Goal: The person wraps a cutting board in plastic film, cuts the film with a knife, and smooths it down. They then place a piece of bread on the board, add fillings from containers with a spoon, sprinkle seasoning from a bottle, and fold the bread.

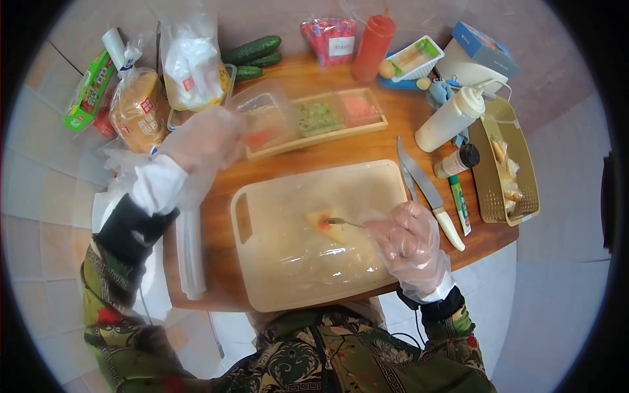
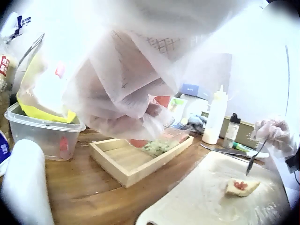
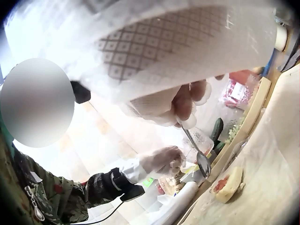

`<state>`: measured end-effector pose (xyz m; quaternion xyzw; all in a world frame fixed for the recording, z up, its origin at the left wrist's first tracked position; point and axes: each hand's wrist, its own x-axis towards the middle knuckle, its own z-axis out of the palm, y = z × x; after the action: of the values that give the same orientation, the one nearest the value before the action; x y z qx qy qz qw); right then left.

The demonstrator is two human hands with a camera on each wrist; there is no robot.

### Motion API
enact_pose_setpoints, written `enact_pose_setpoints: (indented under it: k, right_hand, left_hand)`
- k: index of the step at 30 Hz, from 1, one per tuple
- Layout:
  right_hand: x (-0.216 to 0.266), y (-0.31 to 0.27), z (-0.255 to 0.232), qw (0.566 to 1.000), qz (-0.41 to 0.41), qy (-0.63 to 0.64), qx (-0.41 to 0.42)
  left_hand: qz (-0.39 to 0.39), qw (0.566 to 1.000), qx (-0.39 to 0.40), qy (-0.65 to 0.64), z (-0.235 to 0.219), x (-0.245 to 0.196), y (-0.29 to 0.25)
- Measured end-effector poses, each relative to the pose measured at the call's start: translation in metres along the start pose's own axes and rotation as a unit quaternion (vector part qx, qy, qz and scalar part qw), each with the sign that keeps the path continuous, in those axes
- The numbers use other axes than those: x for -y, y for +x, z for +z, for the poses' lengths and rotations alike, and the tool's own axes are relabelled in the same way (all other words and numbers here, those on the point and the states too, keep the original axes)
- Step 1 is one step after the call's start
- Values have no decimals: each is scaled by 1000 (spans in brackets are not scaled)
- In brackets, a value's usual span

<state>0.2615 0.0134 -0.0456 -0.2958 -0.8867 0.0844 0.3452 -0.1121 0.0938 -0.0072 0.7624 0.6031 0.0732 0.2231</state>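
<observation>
My left hand (image 1: pixel 213 141), in a clear plastic glove and blurred, grips a clear plastic container (image 1: pixel 265 112) with a little red food in it. It is raised over the left part of a wooden tray (image 2: pixel 112 171). My gloved right hand (image 1: pixel 409 245) holds a metal spoon (image 3: pixel 202 163) by its handle. In the head view the spoon's bowl overlaps a piece of bread (image 2: pixel 248 188) topped with red chopped filling (image 3: pixel 219 184). The bread lies on a cream cutting board (image 1: pixel 262 288) covered with clear film.
Chopped green food (image 1: pixel 319 118) and pink food (image 1: pixel 359 107) sit in the tray. Right of the board lie a knife (image 1: pixel 429 187), a green tube (image 1: pixel 460 204), a shaker (image 1: pixel 457 161), a white squeeze bottle (image 1: pixel 452 118) and a basket (image 1: pixel 532 190). Bagged bread (image 1: pixel 141 108) and cucumbers (image 1: pixel 252 50) stand behind.
</observation>
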Motion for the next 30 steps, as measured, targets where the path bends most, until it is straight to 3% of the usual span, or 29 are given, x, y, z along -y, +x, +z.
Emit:
enact_pose_setpoints:
  k: [2,3,5,6,8,9,11,15,17,21,23,24,27,29,30]
  right_hand:
    - [3,4,-2,1000,0,1,4]
    - [3,4,-2,1000,1,2,3]
    - [3,5,0,1000,23,11,-15]
    - [2,4,1,1000,23,11,-16]
    - [-2,-1,2,999,28,18,-10]
    - [-1,-1,2,999,28,18,-10]
    - [0,1,2,999,32,24,0]
    - [0,3,3,1000,12,26,-8]
    - [0,2,5,999,21,37,-12]
    - [-1,3,5,999,19,46,-11]
    - [-2,2,5,998,21,49,-14]
    - [-3,2,5,998,22,49,-14]
    - [-5,0,7,999,7,37,-18]
    - [-8,-1,9,1000,-5,21,-10]
    - [-6,1,9,1000,-4,21,-7]
  left_hand:
    - [124,989,-75,26,2,8,2]
    - [124,989,-74,27,3,11,5]
    - [-54,993,25,-103,5,14,14]
    - [-54,993,25,-102,11,17,15]
    - [-80,915,-71,-390,27,22,15]
    - [-81,914,-71,-390,28,25,19]
    - [-103,938,20,-330,26,34,35]
    - [-140,920,62,-360,37,71,61]
    - [-58,986,119,-103,23,50,61]
    - [-57,982,104,-149,21,44,51]
    - [-25,991,14,-132,28,47,38]
    - [-24,991,15,-132,32,44,28]
    - [-77,979,-44,-186,30,11,6]
    - [-255,922,11,-292,31,-4,5]
    - [-256,921,13,-294,39,4,4]
